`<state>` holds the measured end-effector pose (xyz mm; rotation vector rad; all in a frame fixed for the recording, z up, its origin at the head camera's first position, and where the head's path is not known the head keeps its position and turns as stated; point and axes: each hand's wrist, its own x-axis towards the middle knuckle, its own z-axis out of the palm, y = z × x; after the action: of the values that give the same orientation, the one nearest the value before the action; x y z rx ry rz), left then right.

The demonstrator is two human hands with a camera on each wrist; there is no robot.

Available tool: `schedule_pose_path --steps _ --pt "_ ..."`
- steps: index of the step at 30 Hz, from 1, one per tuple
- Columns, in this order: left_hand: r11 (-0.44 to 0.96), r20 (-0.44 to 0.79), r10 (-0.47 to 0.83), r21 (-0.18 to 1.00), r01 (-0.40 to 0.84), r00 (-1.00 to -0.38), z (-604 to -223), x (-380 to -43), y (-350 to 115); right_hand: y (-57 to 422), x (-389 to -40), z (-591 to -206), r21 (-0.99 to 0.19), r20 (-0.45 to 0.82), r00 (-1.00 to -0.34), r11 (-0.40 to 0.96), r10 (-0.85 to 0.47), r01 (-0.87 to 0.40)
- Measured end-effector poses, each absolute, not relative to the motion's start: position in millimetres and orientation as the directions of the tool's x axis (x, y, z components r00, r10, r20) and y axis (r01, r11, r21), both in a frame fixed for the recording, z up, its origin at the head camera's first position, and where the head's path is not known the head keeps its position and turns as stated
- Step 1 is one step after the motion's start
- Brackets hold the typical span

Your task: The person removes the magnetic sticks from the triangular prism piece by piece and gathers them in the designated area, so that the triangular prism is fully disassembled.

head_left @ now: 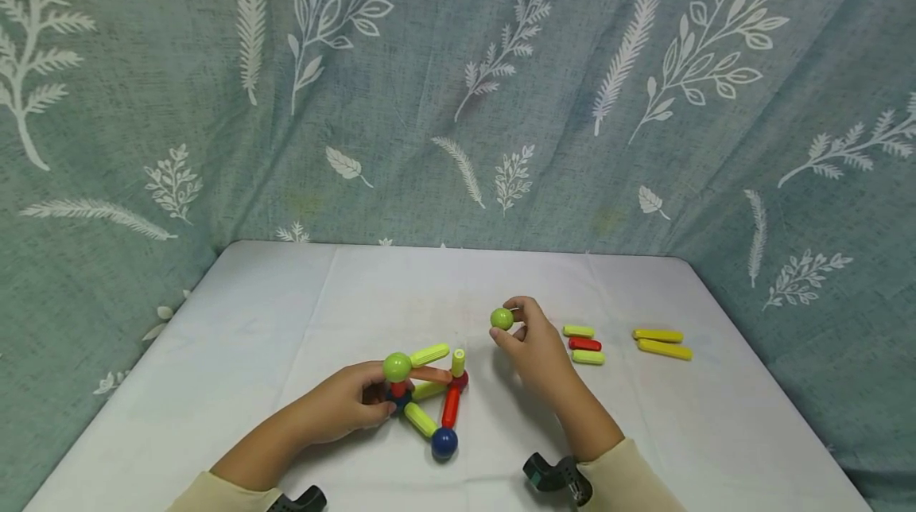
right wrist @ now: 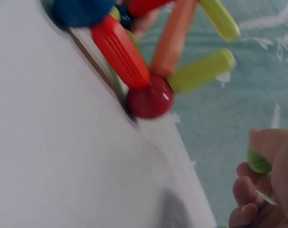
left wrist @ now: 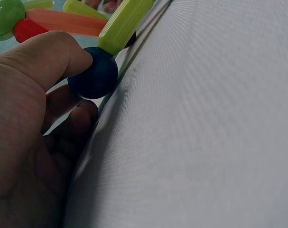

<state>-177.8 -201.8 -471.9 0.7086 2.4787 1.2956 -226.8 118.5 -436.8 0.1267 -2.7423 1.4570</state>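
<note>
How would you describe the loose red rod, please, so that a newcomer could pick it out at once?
In the head view, find the white tabletop and the right hand over it. Just right of that hand, the loose red rod lies between two lime-green rods; its red colour sets it apart from both.
</note>
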Motion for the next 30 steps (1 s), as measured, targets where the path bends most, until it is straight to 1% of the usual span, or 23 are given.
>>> schedule_pose_path --steps 4,7,11,17,21,30 --pt "0.486 -0.002 0.528 0.821 0.300 -0.850 -471.6 -177.3 -201.1 131.7 -239.2 -438.0 -0.812 0.080 -0.997 0.579 -0.014 -0.074" --pt "0.488 -0.004 0.526 0.821 0.298 -0.850 -471.4 -176.7 -200.6 139.6 -246.8 -441.4 -0.792 0.111 -0.994 0.603 -0.019 -0.100" --pt "0.488 -0.001 0.527 0.819 0.302 -0.850 -472.8 -176.3 -200.2 145.0 -251.8 -447.3 -0.755 0.120 -0.992 0.646 -0.033 -0.113" --pt "0.479 0.007 0.538 0.820 0.312 -0.843 -476.6 -178.4 -200.9 145.6 -252.8 -458.1 -0.725 0.048 -0.999 0.687 -0.021 -0.049" --pt "0.499 -0.006 0.537 0.808 0.312 -0.843 -476.8 -179.0 -201.3 143.7 -252.3 -463.1 -0.708 -0.001 -1.000 0.706 -0.025 -0.017" --pt "0.499 -0.003 0.533 0.809 0.312 -0.846 -472.6 -178.0 -201.1 141.5 -254.6 -464.5 -0.670 0.002 -0.999 0.742 -0.035 -0.027"
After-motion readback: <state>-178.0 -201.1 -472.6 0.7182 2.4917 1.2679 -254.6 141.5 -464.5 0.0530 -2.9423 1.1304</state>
